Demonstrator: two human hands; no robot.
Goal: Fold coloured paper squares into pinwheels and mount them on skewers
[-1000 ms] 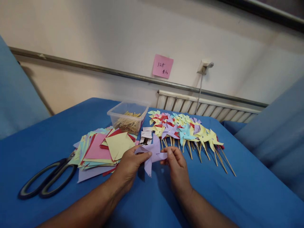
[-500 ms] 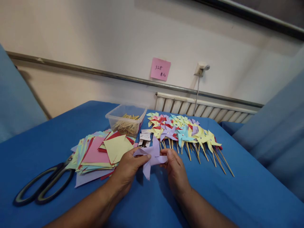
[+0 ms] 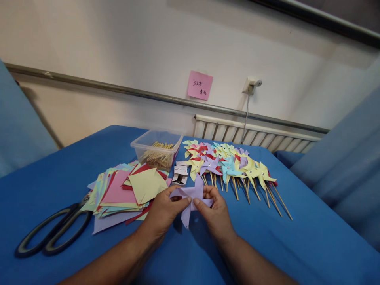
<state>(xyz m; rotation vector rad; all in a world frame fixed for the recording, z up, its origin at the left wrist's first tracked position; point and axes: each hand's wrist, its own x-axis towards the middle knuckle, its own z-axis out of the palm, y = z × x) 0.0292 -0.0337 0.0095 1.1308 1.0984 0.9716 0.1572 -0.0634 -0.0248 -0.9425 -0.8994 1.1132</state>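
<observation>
A purple paper pinwheel (image 3: 192,194), without a stick that I can see, is held between both hands above the blue cloth. My left hand (image 3: 164,209) pinches its left side, the thumb lying near the centre. On the other side my right hand (image 3: 215,209) grips it, thumb pressed close to the middle and fingers behind. The far blade points up and the near blade hangs down. Just beyond the hands is a small open white box (image 3: 180,175), its contents too small to make out. Left of my left hand lies a pile of coloured paper squares (image 3: 118,190).
Black-handled scissors (image 3: 56,229) lie at the left, blades partly under the paper. A clear plastic tub (image 3: 141,146) of thin sticks stands behind the pile. Several finished pinwheels (image 3: 230,168) on sticks lie at the right. Behind the table are a radiator (image 3: 231,130) and a wall.
My right thumb has moved left from the pinwheel's right blade to its centre, beside the left thumb. The pinwheel has shifted slightly right.
</observation>
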